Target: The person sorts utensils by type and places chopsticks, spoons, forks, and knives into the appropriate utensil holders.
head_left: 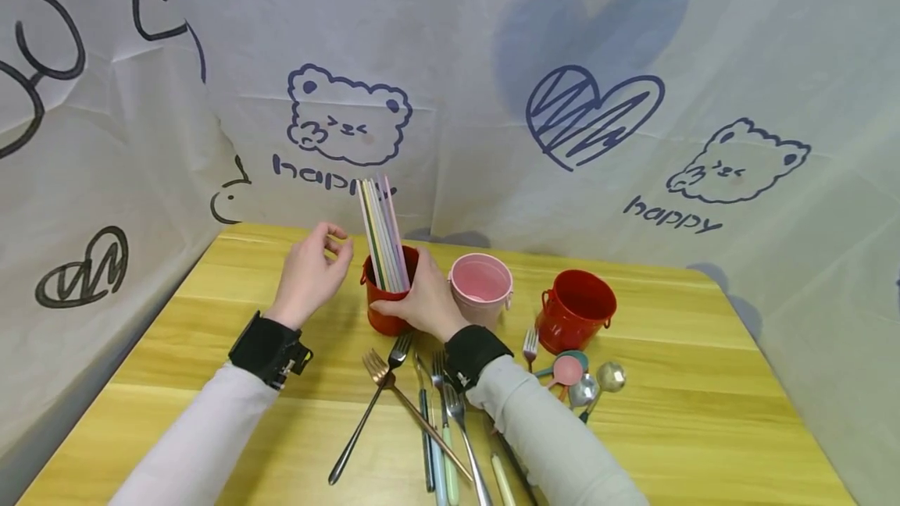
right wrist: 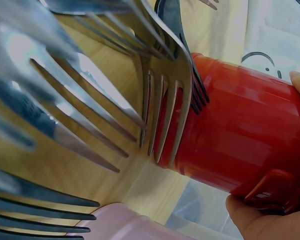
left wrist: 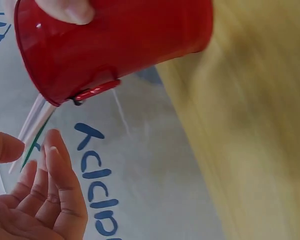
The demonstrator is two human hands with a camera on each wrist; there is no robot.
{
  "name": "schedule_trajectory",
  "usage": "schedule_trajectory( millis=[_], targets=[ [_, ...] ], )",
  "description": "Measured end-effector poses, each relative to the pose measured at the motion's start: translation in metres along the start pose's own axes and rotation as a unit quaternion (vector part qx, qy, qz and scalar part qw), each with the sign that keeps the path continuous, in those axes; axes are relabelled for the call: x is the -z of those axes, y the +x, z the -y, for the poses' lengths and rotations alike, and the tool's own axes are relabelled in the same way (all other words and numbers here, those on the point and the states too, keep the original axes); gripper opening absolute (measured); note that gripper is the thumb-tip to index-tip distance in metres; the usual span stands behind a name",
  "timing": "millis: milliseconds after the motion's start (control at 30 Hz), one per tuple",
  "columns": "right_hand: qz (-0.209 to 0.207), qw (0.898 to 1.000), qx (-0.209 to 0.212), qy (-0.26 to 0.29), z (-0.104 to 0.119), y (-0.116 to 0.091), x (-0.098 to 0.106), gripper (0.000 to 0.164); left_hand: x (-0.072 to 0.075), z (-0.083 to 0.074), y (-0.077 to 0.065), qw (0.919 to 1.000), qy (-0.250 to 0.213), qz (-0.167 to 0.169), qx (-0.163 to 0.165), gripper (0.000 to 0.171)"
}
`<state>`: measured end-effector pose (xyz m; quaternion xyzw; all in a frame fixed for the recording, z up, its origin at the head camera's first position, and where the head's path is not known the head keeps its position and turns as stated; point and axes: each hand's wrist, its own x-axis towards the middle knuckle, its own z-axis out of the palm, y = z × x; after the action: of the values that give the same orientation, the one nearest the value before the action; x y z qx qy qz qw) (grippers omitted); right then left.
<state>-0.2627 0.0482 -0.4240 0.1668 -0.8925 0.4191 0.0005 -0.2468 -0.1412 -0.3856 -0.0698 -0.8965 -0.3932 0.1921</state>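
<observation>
My right hand (head_left: 425, 297) grips a small red bucket (head_left: 383, 320) at the back of the table, its thumb across the front near the rim. A bundle of thin pastel straws (head_left: 382, 236) stands in this bucket, leaning a little left. To the left of the straws my left hand (head_left: 314, 272) hangs in the air with loosely bent fingers and holds nothing. In the left wrist view the left hand (left wrist: 45, 200) is below the rim of the red bucket (left wrist: 115, 37). The right wrist view shows the bucket (right wrist: 245, 125) beside several fork tines (right wrist: 172, 115).
A pink bucket (head_left: 481, 287) stands just right of my right hand, and another red bucket (head_left: 578, 311) farther right. Forks (head_left: 362, 424) and knives lie at the table's front middle. Several spoons (head_left: 567, 370) lie before the right red bucket. A drawn-on white cloth (head_left: 450, 100) hangs behind.
</observation>
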Motion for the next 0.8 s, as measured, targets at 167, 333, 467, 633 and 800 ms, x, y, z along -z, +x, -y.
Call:
schedule_trajectory(
  millis=[167,333,467,633,800],
  targets=[
    [-0.005,1.0,-0.003,0.001,0.001,0.0,0.001,0.092,-0.001,0.008,-0.009,0.9999,0.008,0.011,0.003,0.018],
    [-0.005,1.0,0.003,0.005,0.001,0.0,0.001,0.092,-0.005,0.013,-0.017,0.9992,0.015,0.033,0.016,0.016],
    [-0.007,1.0,0.007,0.005,0.0,0.0,0.002,0.091,-0.009,0.014,-0.021,0.999,0.011,0.038,0.017,0.016],
    [-0.009,1.0,0.017,-0.003,-0.002,-0.001,0.002,0.091,-0.01,0.011,-0.026,0.9994,-0.002,0.032,0.016,0.015],
    [-0.016,0.999,0.027,-0.011,-0.002,-0.002,0.0,0.092,-0.009,0.006,-0.029,0.9997,-0.018,0.016,0.004,0.015]
  ],
)
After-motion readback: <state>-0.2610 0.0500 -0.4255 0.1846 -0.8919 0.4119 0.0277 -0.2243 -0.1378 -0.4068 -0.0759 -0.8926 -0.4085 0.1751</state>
